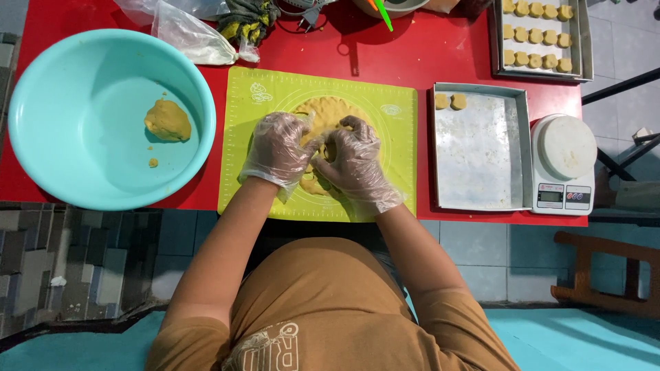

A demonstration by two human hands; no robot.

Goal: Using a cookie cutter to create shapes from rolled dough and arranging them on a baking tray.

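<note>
now, hands: both wear thin clear gloves and meet over the middle of the mat.
left hand (278,148): fingers curled together, pinching at the dough.
right hand (355,161): fingers bent and closed on the same spot, touching the left hand.
dough (328,113): a flat yellow sheet spread on the green mat (392,148), partly hidden under both hands.
worktop (426,55): red, carrying everything.
bowl (75,82): light blue, left of the mat, with a dough lump (167,121) inside.
near tray (481,151): metal, right of the mat, two small pieces in its far corner.
far tray (584,41): rows of shaped pieces.
scale (565,165): white, beside the near tray.
</note>
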